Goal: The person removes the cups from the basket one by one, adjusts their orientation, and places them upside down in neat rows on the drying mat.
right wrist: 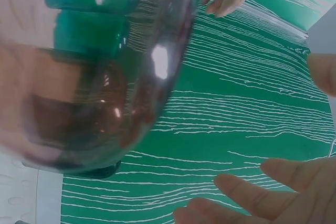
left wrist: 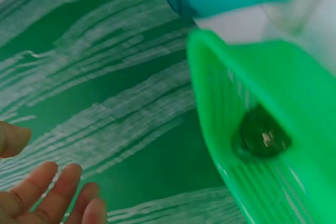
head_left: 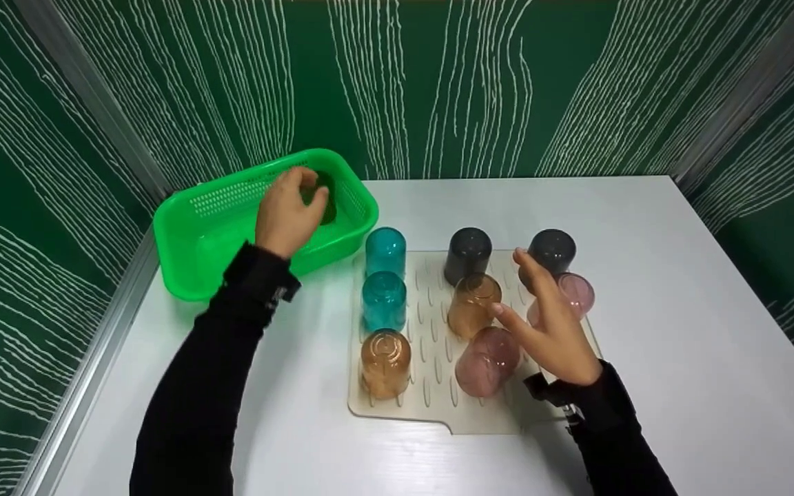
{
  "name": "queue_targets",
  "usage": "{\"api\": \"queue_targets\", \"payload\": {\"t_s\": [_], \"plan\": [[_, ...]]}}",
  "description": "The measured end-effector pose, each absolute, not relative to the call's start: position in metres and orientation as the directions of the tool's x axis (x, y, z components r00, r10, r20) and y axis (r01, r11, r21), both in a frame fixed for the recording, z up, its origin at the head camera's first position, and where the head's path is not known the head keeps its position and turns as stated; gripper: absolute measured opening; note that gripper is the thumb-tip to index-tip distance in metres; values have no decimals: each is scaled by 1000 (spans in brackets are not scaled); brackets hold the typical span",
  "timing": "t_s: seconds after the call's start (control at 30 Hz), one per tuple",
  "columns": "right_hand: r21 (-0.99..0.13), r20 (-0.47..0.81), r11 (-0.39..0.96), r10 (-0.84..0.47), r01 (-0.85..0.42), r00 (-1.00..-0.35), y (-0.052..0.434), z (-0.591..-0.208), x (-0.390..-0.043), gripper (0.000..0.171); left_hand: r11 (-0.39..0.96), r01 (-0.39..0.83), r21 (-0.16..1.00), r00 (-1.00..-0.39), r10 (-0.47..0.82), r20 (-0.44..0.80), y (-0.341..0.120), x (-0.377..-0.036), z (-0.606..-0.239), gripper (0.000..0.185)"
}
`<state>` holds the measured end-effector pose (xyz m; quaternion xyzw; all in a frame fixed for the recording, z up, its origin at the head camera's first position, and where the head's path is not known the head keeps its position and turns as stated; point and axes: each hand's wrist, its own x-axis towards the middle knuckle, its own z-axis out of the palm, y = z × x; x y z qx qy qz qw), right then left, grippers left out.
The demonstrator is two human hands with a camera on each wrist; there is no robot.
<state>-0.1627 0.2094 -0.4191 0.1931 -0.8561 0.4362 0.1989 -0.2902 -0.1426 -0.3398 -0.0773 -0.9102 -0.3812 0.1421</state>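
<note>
My left hand (head_left: pixel 291 210) hovers over the right part of a green plastic basket (head_left: pixel 183 275), fingers loosely bent and holding nothing. Inside that basket lies a dark glass (left wrist: pixel 264 134), partly hidden by the hand in the head view. My right hand (head_left: pixel 554 331) is held above the right side of a pale drying mat (head_left: pixel 411 412), thumb and fingers spread apart. Nearest to it are an amber glass (head_left: pixel 474 306), a pink glass (head_left: pixel 488 362), another pink glass (head_left: pixel 577 295) and a black glass (head_left: pixel 553 249); it partly covers the last two.
On the mat's left side stand two teal glasses (head_left: pixel 384 301) in line with an amber glass (head_left: pixel 386 364). Another black glass (head_left: pixel 469 255) stands at the mat's back. Everything rests on a white table (head_left: pixel 679 386), with green, white-streaked walls (head_left: pixel 431 83) around it.
</note>
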Motion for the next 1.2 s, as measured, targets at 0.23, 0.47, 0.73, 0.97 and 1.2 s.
{"api": "queue_targets", "payload": {"t_s": [0.23,0.47,0.73,0.97,1.2], "plan": [[-681,499,538,-158,-498,-852,210,-418,-162,79,915,281,289,-901,148,408,-158,-333,-328,35],[-694,484,531,-156,-486,-861,210,-417,-159,79,946,322,-39,-849,306,430,-167,-356,-343,31],[-685,478,545,-165,-484,-863,211,-416,-159,77,948,318,-29,-902,311,298,-172,-368,-362,41],[-682,491,532,-177,-502,-853,209,-414,-161,76,968,249,-19,-961,250,123,-175,-375,-369,58],[-689,479,526,-187,-500,-857,209,-414,-160,75,973,231,23,-973,232,-12,-169,-387,-386,67]]}}
